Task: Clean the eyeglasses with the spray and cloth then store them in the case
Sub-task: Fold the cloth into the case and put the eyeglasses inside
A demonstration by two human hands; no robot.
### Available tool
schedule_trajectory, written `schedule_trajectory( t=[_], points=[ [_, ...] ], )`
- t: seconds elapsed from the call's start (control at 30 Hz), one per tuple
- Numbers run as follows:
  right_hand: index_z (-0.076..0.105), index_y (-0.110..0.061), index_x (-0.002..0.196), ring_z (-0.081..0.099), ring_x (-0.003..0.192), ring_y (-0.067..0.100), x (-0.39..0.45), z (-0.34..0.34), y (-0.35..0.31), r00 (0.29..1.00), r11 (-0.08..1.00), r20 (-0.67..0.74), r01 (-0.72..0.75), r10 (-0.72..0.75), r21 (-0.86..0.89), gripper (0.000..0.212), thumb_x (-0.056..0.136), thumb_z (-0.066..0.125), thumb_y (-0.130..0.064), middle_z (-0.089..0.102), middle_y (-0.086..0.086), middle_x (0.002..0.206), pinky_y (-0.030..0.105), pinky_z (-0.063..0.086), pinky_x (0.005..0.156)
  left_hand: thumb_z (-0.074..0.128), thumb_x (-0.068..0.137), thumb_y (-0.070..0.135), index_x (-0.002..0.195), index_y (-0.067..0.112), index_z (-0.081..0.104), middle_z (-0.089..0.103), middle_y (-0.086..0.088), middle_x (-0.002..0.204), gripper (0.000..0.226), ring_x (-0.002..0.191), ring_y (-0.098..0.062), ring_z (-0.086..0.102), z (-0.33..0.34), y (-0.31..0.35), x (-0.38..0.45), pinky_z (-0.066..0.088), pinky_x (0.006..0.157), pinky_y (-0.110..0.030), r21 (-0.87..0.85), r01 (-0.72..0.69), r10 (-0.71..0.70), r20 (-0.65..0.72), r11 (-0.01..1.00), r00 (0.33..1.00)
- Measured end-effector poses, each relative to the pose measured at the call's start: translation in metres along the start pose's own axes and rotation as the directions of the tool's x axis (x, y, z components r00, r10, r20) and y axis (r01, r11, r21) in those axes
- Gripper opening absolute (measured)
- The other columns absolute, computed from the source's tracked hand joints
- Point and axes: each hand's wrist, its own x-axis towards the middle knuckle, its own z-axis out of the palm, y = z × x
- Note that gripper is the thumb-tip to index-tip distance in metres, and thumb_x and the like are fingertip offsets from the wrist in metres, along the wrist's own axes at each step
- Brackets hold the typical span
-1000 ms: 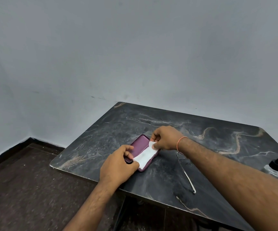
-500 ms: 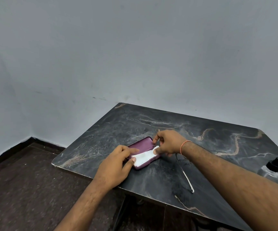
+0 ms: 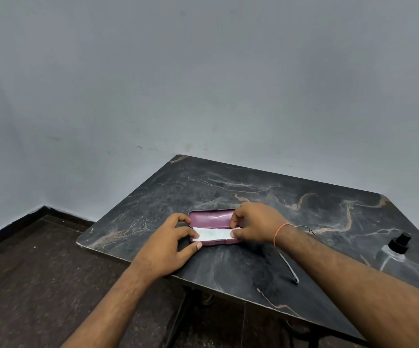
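From the head camera, a purple glasses case point(image 3: 209, 218) lies on a dark marble-patterned table point(image 3: 241, 262), near its front left edge, with its long side running left to right. A white cloth point(image 3: 212, 234) is spread flat across the near half of the case. The left hand point(image 3: 168, 249) grips the left end of the case, its forefinger curled over the far corner, another finger laid on the left edge of the cloth, and the thumb against the near side. The right hand point(image 3: 256, 223) holds the right end, its fingers bent over the far corner and the thumb pressing the right edge of the cloth. An orange thread circles the right wrist.

The eyeglasses point(image 3: 289, 266) lie on the table just right of the case, mostly hidden under the right forearm; one pale arm with a looped tip points toward the near edge. A clear spray bottle point(image 3: 394, 254) with a black top rests near the table's right edge, well apart from the case.

The table stands against a plain grey-white wall point(image 3: 203, 84). The floor point(image 3: 27, 285) at left is dark and speckled, with a dark skirting along the wall.
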Motion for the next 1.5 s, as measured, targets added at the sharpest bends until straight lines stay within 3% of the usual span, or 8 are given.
schedule_trajectory(
  t=[0.27,0.47,0.7,0.87,1.03,1.13,1.33,1.5],
  points=[
    [0.077,-0.032,0.096,0.067,0.095,0.008,-0.014,-0.002,-0.001,0.999,1.0,-0.042,0.007,-0.005,0.025,0.016,0.086,0.077,-0.045,0.072,-0.017,0.099,0.038,0.06,0.084,0.068,0.096,0.054,0.113,0.037,0.076,0.048,0.026,0.132,0.025,0.116,0.008,0.058,0.0,0.002,-0.002,0.05,0.1,-0.02,0.017,-0.01,0.01,-0.02,1.0,1.0],
    [0.079,-0.034,0.097,0.055,0.075,-0.005,-0.041,-0.019,0.015,0.963,0.991,-0.264,-0.014,0.049,0.133,0.008,0.092,0.074,-0.039,0.069,-0.018,0.092,0.013,0.037,0.067,0.07,0.098,0.048,0.128,0.035,0.074,0.054,0.025,0.128,0.033,0.115,0.007,0.056,0.001,0.004,-0.004,0.045,0.099,-0.013,0.013,-0.014,0.014,-0.041,1.0,0.999],
    [0.074,-0.037,0.105,0.06,0.082,0.002,-0.122,-0.038,0.053,0.84,0.971,-0.492,-0.16,0.227,0.175,0.01,0.096,0.07,-0.037,0.066,-0.018,0.096,0.028,0.048,0.073,0.075,0.096,0.043,0.132,0.035,0.073,0.055,0.024,0.13,0.037,0.113,0.008,0.061,0.0,0.005,-0.003,0.054,0.101,-0.024,-0.069,-0.012,0.008,-0.064,0.998,0.998],
    [0.069,-0.031,0.124,0.067,0.092,0.011,-0.173,-0.017,0.07,0.805,0.924,-0.454,-0.352,0.382,0.152,0.023,0.102,0.064,-0.036,0.064,-0.009,0.126,0.028,0.049,0.08,0.078,0.094,0.038,0.13,0.035,0.071,0.046,0.019,0.135,0.037,0.123,-0.007,0.055,0.005,0.027,0.003,0.046,0.105,-0.03,-0.069,0.021,-0.036,-0.216,0.997,0.976],
    [0.055,-0.036,0.142,0.07,0.106,0.023,-0.188,0.003,0.067,0.784,0.864,-0.367,-0.476,0.501,0.162,0.04,0.102,0.059,-0.043,0.053,-0.002,0.138,0.039,0.054,0.094,0.072,0.093,0.043,0.128,0.041,0.07,0.054,0.013,0.138,0.035,0.132,-0.015,0.049,0.033,0.083,0.018,0.043,0.11,-0.033,0.103,-0.289,0.302,-0.151,0.952,0.941],
    [0.048,-0.041,0.145,0.069,0.109,0.027,-0.189,0.007,0.07,0.769,0.831,-0.315,-0.527,0.556,0.178,0.045,0.102,0.056,-0.049,0.055,0.002,0.135,0.039,0.054,0.093,0.066,0.092,0.048,0.132,0.045,0.067,0.054,0.016,0.138,0.04,0.131,-0.013,0.051,0.057,0.114,0.032,0.051,0.105,-0.038,0.142,-0.369,0.379,-0.043,0.918,0.925],
    [0.065,-0.046,0.132,0.069,0.105,0.008,-0.195,0.02,0.081,0.775,0.831,-0.325,-0.435,0.542,0.346,0.034,0.099,0.063,-0.041,0.072,-0.015,0.107,0.028,0.052,0.089,0.066,0.095,0.044,0.132,0.041,0.07,0.061,0.019,0.125,0.037,0.11,-0.011,0.058,0.092,0.134,0.053,0.056,0.094,-0.038,0.105,-0.316,0.316,0.017,0.943,0.949],
    [0.077,-0.044,0.109,0.066,0.089,-0.004,-0.203,0.031,0.08,0.775,0.837,-0.397,-0.296,0.492,0.46,0.016,0.096,0.072,-0.037,0.072,-0.026,0.102,0.009,0.041,0.074,0.07,0.097,0.039,0.115,0.037,0.079,0.066,0.019,0.115,0.02,0.101,-0.011,0.062,0.105,0.127,0.05,0.057,0.083,-0.036,0.081,-0.315,0.321,-0.084,0.946,0.943]
  ],
)
